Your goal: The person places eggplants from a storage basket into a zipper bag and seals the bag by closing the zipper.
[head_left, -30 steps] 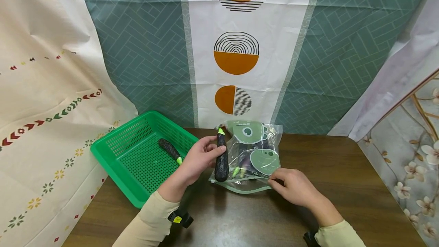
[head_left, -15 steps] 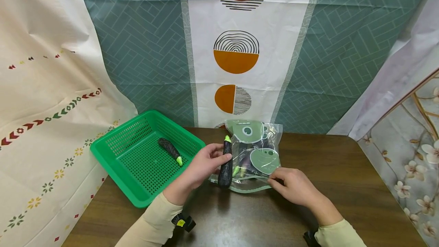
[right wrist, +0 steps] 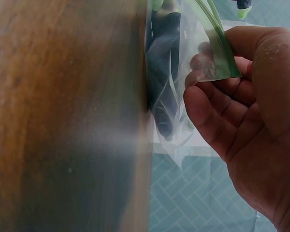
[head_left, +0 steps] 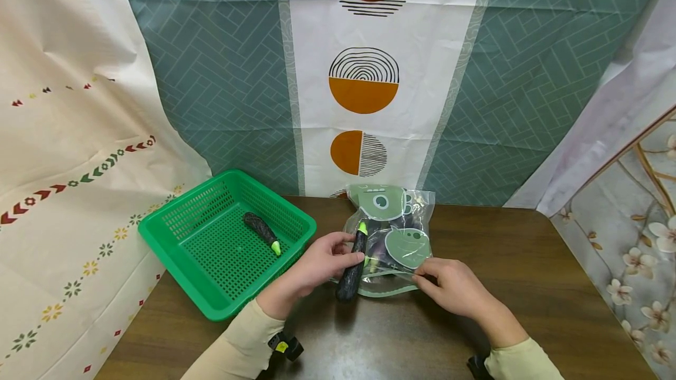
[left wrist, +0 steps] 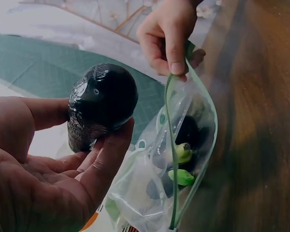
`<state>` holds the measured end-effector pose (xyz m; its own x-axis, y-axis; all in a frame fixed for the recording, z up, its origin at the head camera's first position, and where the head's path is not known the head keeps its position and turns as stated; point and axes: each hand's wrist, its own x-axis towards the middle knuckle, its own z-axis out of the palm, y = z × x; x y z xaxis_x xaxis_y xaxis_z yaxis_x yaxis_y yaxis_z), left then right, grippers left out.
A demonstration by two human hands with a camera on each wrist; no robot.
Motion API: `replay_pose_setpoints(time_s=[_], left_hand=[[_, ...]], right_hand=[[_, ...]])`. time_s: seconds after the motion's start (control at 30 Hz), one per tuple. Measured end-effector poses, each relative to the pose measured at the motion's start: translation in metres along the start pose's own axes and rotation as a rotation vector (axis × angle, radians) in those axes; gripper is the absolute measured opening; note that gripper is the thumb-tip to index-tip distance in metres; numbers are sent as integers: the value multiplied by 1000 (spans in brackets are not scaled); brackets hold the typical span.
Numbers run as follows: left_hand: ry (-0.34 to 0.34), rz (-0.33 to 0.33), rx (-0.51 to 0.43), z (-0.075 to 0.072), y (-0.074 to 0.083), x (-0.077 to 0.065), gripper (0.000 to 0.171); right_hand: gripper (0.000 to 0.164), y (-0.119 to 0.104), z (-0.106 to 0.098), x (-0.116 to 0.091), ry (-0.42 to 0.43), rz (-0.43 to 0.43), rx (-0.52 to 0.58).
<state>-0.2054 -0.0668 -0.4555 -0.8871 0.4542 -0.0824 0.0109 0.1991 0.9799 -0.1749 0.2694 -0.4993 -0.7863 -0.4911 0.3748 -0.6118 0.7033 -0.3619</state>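
Observation:
My left hand [head_left: 322,263] grips a dark eggplant [head_left: 352,271] with a bright green stem, holding it tilted over the left part of a clear zip bag [head_left: 409,249]. In the left wrist view the eggplant [left wrist: 104,96] is pinched between thumb and fingers, its round end toward the camera, apart from the bag's mouth. My right hand [head_left: 454,287] pinches the zip edge at the bag's right corner. That mouth gapes in the left wrist view, and inside lie dark eggplants with green stems [left wrist: 182,178]. The bag has green cartoon prints; its contents are partly hidden.
A green plastic basket [head_left: 185,271] stands on the left of the brown wooden table [head_left: 507,251]. One more dark eggplant [head_left: 260,230] lies in it. Patterned cloths [head_left: 364,28] hang behind the table and at both sides.
My left hand has moved right and toward me with the eggplant, which now leans more, stem end to the right. The right hand and the bag have stayed in place.

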Motion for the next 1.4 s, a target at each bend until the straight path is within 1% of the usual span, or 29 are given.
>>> replay_pose_setpoints(time_s=[0.27, 0.43, 0.7, 1.0, 1.2, 1.4], left_hand=[[-27, 10, 45, 4, -5, 0, 58], [-63, 20, 78, 7, -9, 1, 56], [-116, 74, 170, 11, -14, 1, 52], [-152, 106, 279, 14, -14, 2, 53], [-181, 110, 338, 15, -15, 3, 51], [-224, 130, 380, 17, -15, 3, 50]], right_hand=[[17, -1, 0, 0, -5, 8, 16], [16, -2, 0, 0, -6, 12, 19], [17, -3, 0, 0, 5, 8, 8], [14, -3, 0, 0, 11, 5, 1], [16, -3, 0, 1, 39, -8, 1], [18, -2, 1, 1, 56, -19, -9]])
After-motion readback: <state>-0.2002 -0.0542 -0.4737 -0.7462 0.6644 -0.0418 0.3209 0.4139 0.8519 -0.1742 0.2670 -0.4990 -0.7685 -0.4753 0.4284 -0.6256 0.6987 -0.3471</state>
